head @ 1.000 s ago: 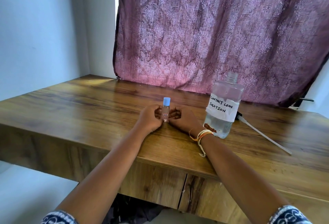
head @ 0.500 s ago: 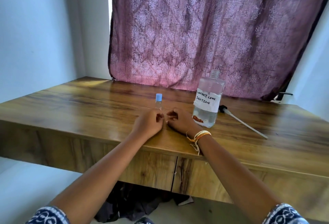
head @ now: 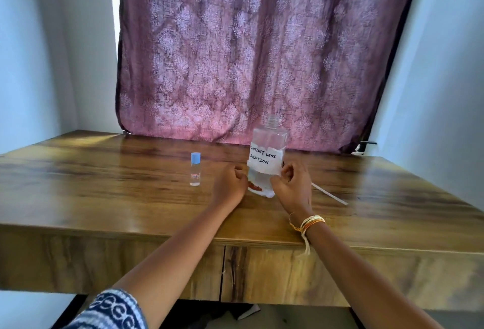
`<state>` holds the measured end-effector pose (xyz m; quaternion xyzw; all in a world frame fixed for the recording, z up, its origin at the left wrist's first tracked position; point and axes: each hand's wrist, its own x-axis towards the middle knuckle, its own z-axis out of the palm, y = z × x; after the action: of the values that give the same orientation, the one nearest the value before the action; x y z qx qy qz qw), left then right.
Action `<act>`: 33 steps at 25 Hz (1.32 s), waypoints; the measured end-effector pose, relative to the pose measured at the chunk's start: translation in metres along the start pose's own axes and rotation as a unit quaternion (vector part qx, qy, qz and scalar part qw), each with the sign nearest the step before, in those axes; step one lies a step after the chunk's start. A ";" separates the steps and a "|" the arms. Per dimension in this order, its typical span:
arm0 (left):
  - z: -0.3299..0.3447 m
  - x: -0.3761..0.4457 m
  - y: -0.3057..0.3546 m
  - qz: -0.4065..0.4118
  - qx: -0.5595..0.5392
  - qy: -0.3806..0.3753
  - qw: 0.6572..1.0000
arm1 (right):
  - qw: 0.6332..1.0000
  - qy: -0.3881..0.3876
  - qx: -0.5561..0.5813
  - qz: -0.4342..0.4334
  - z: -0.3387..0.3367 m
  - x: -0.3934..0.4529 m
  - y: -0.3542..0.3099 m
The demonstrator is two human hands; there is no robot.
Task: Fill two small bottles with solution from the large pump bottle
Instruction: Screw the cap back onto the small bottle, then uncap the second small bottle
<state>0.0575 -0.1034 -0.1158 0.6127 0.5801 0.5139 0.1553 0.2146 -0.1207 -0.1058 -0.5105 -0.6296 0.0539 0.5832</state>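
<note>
Large bottle (head: 267, 156) stands upright on the wooden counter (head: 131, 197), right of centre, clear, cap off, threaded neck bare, a little liquid low inside. White paper label on its front reads "CONTACT LENS SOLUTION" in handwriting.

Left hand (head: 230, 184) sits just left of the bottle's base, fingers (head: 239, 173) curled in; whether they touch or hold the bottle, cannot tell. Right hand (head: 292, 184) is at the bottle's right lower side, fingers curled near the label's edge; contact looks likely but a real grip cannot be confirmed. Thread bracelet (head: 310, 224) on the right wrist, loose end hanging over the counter's near edge.

One small bottle (head: 195, 169) stands upright to the left, apart from both hands, blue cap on, clear body with a small label. Only one small bottle shows.

Pump tube (head: 330, 194) lies flat on the counter right of the large bottle, partly hidden behind the right hand.

Purple patterned curtain (head: 248, 53) hangs at the far side. Patterned blue-white sleeve (head: 115, 310) at the near left.
</note>
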 end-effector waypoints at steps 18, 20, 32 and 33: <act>0.083 0.072 0.013 -0.108 -0.071 0.000 0.992 | 0.988 -0.097 0.079 0.093 -0.026 0.083 0.082; 0.083 0.082 0.011 -0.105 -0.065 -0.023 0.992 | 0.986 -0.101 0.075 0.106 -0.032 0.090 0.095; 0.071 0.081 0.006 -0.071 -0.103 -0.125 0.984 | 0.978 -0.099 0.157 0.092 -0.034 0.088 0.093; 0.069 0.076 0.007 -0.077 -0.109 -0.130 0.983 | 0.981 -0.097 0.141 0.095 -0.033 0.087 0.096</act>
<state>0.1022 -0.0111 -0.1051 0.6072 0.5411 0.4765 0.3338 0.3141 -0.0316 -0.0998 -0.4733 -0.6178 0.2470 0.5774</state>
